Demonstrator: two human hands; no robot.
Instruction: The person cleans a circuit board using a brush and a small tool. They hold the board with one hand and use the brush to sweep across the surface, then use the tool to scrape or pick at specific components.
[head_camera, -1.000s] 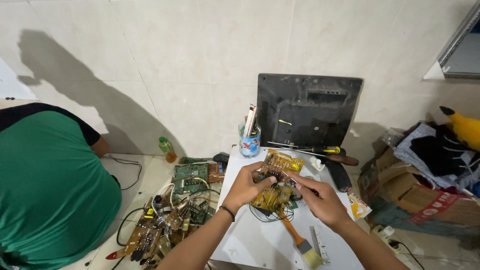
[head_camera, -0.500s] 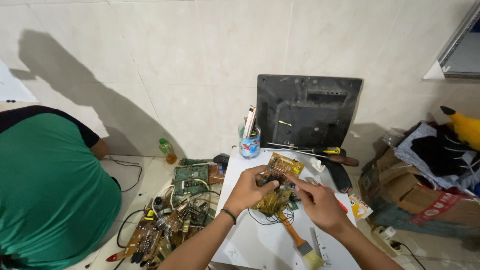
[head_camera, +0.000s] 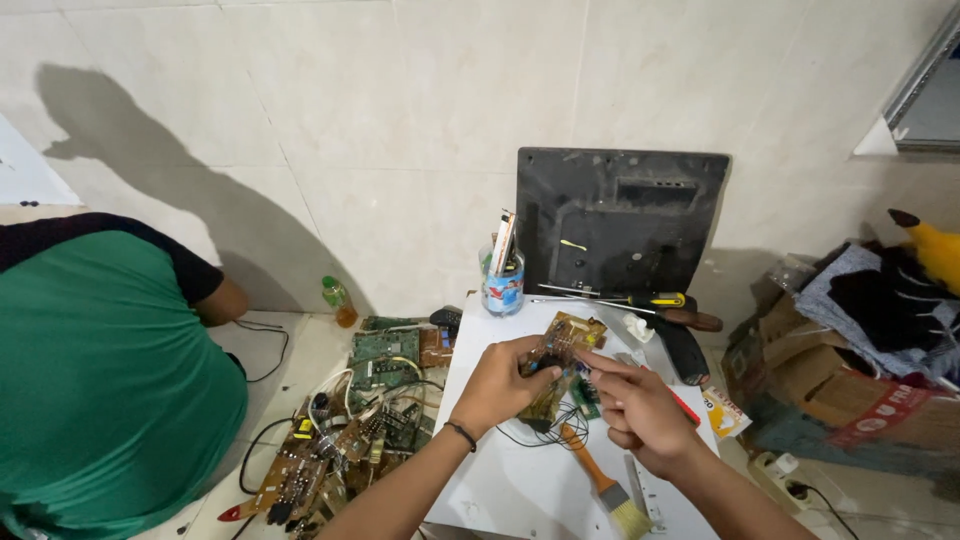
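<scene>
A white table filled lower centre, bare along its near edge; above it, mid-frame, the left hand gripped a brown circuit board tilted, while the right hand pinched its edge, fingers narrow

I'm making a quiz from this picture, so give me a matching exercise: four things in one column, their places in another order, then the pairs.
Things:
1. circuit board
2. brush
3. black panel
4. bottle

Places:
A. leaning on the wall
B. on the floor by the wall
C. held in both hands
D. lying on the white table

Pairs: 1-C, 2-D, 3-A, 4-B
</scene>
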